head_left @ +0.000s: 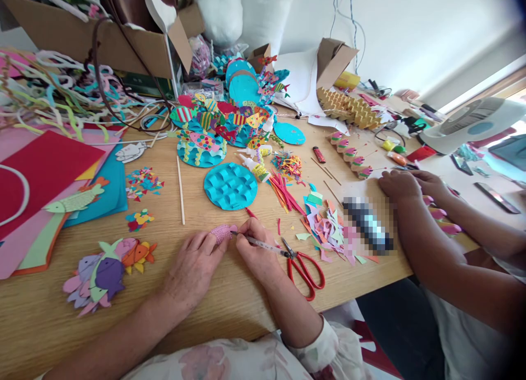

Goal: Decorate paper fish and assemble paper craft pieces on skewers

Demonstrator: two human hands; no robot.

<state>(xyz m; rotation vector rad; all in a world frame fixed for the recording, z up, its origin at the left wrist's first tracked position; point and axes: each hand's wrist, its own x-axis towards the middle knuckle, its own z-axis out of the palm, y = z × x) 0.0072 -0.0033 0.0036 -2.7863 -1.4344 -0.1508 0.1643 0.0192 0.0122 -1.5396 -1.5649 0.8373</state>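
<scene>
On the wooden table (160, 248), my left hand (193, 259) presses down a small pink patterned paper fish (222, 233) with its fingers. My right hand (257, 248) pinches a slim pen (263, 244), its tip at the fish's right end. Red-handled scissors (306, 273) lie open just right of my right hand. Beyond my hands sits a round blue disc (230, 186) with curled paper strips. Paper fish cutouts (102, 273) are piled at the lower left.
A wooden stick (181, 191), glue bottles (255, 167), paper strips (285, 193) and paper scraps (326, 226) lie around. Coloured sheets (49, 177) cover the left. Decorated blue discs (201, 150) stand behind. Another person's hands (400, 185) work at the right.
</scene>
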